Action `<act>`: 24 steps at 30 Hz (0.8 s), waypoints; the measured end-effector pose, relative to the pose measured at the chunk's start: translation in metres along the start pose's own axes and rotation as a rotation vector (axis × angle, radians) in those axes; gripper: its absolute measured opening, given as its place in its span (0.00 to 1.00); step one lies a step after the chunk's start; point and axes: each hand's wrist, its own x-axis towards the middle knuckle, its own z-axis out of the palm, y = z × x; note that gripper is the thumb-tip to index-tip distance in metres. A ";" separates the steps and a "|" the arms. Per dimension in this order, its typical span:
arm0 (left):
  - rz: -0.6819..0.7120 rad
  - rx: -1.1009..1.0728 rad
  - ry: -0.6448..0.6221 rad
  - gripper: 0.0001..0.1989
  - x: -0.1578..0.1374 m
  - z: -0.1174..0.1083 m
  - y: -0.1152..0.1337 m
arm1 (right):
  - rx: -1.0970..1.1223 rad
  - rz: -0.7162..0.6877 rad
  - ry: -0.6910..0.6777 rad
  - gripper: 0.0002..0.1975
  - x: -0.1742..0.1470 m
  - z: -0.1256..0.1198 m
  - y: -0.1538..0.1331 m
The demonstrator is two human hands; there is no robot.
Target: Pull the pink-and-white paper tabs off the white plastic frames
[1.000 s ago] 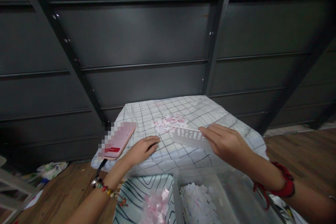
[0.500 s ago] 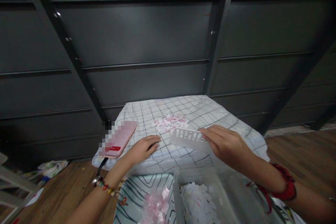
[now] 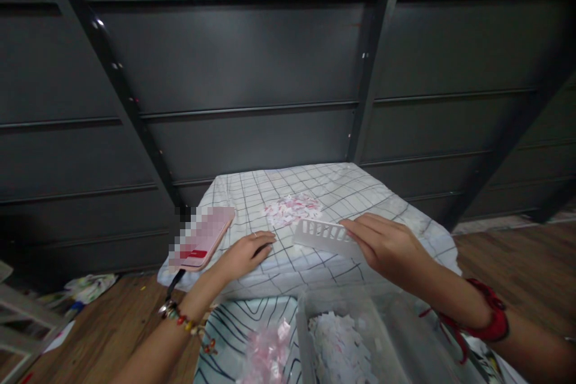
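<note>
My right hand [image 3: 384,247] pinches the right end of a thin white plastic plate [image 3: 321,241] with a row of slots along its upper edge. The plate is tilted just above or on the checked cloth; whether it touches I cannot tell. Behind it lies a loose pile of small white and pink paper strips [image 3: 293,210]. My left hand [image 3: 247,254] rests palm down on the cloth, fingers stretched out and thumb apart, holding nothing. To its left is a pink phone [image 3: 211,237], partly blurred out.
White checked cloth [image 3: 252,192] covers the small table against a dark panelled wall [image 3: 252,60]. At the front edge, a striped tray [image 3: 220,336] holds clear pinkish packets [image 3: 267,351]. Beside it, a translucent bin [image 3: 382,336] contains many white paper pieces [image 3: 339,348].
Almost nothing differs. The slotted plate looks very slightly shifted in my right hand's grip; my left hand stays where it was.
</note>
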 end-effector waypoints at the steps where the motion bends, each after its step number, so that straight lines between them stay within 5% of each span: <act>1: -0.003 0.000 0.000 0.15 0.000 0.000 0.000 | -0.004 0.009 0.007 0.12 0.000 0.000 0.001; 24: 0.020 0.036 -0.014 0.13 0.010 0.000 0.011 | -0.002 0.007 -0.092 0.12 -0.001 0.003 0.021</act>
